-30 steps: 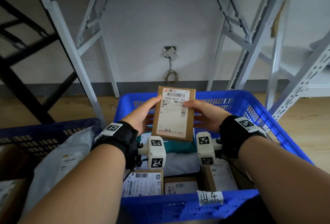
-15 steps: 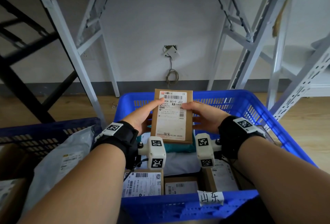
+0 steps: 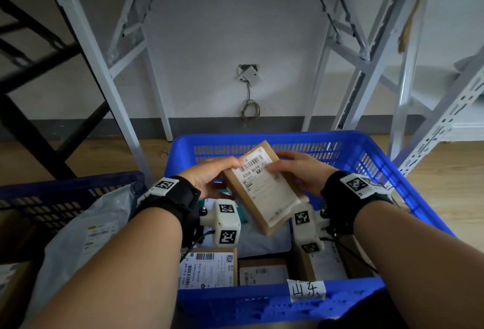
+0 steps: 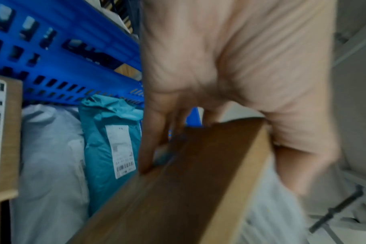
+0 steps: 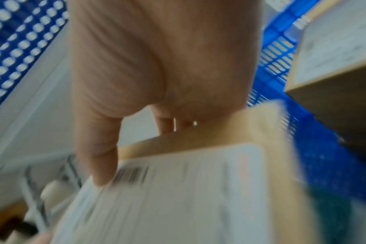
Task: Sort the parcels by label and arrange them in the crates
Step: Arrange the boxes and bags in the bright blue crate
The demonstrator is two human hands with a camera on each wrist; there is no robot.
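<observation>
**Flat brown parcel held over the blue crate**

Holding a flat brown cardboard parcel with a white shipping label between them, both hands hover above the bright blue slatted plastic crate. The left hand grips the parcel's left long edge, thumb on the labelled face near the barcode and fingers curled beneath. The right hand clasps the opposite edge, its thumb pressed on the label beside the barcode and its fingers wrapped behind the box. The parcel is tilted, its top end turned toward the crate's far wall and its lower end toward the near wall; it touches nothing but the hands.

Inside the crate, under the parcel, lie a teal plastic mailer bag with a white label and a pale grey plastic mailer bag side by side. Along the near wall sit three brown cardboard boxes with labels. A white paper tag with handwritten characters is stuck on the crate's near rim. Left of this crate stands a darker blue plastic crate holding a large grey mailer bag. Both crates rest on a wooden floor, with white metal desk legs behind them.
</observation>
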